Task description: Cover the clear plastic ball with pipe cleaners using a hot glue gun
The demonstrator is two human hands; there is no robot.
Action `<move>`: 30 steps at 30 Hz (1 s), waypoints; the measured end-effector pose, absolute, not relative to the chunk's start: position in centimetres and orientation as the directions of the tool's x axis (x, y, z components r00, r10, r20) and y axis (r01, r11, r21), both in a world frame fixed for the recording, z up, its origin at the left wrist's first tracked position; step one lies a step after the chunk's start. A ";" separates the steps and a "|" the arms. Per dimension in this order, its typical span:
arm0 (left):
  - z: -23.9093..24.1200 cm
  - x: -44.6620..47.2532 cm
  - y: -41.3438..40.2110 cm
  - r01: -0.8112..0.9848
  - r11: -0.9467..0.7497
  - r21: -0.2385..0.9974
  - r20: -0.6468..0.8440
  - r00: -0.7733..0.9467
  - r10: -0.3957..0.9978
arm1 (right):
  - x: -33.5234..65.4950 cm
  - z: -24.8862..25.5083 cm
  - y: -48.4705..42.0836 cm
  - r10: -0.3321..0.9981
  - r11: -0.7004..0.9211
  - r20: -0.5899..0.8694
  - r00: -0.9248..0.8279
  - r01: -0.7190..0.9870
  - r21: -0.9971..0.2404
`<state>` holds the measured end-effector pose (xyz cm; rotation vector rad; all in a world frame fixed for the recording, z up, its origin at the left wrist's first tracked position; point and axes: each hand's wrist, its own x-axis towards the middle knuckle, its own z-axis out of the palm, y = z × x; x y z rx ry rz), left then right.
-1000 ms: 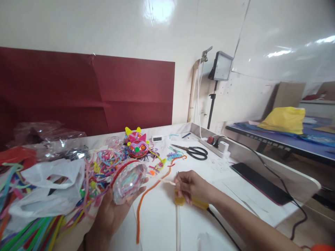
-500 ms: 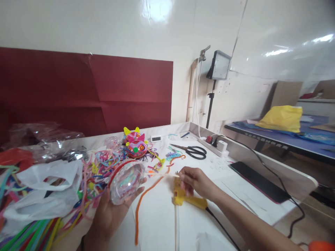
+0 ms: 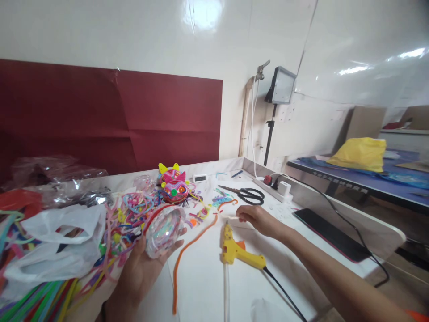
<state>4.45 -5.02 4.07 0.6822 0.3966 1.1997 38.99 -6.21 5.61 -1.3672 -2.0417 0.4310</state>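
Note:
My left hand (image 3: 139, 264) cups a clear, ridged plastic bowl (image 3: 166, 232) with a red band around its far edge. The bowl is tilted, its hollow side turned toward me. My right hand (image 3: 253, 218) is closed, fingertips pinching a thin pale strip (image 3: 232, 218) that points left; its exact kind is unclear. Just below that hand lies a yellow hot glue gun (image 3: 239, 252), nozzle pointing away, with a glue stick (image 3: 226, 286) out of its back end. Between my hands, an orange pipe cleaner (image 3: 182, 257) curves across the white table.
Black-handled scissors (image 3: 250, 194) lie farther back, left of a power strip (image 3: 273, 188). Two colourful cat-like crafts (image 3: 174, 185) stand behind the bowl. At left are tangled pipe cleaners (image 3: 129, 205) and a white plastic bag (image 3: 67, 250). A phone (image 3: 331, 232) rests at right.
My right hand has moved right and slightly away from me, off the glue gun, still pinching the pale strip. The bowl in my left hand has turned and shifted only slightly.

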 end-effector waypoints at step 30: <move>4.3 4.6 -5.5 -0.485 0.118 0.867 0.192 0.542 0.818 | 38.8 6.4 -11.8 0.939 0.322 0.300 -0.171 0.746 -0.583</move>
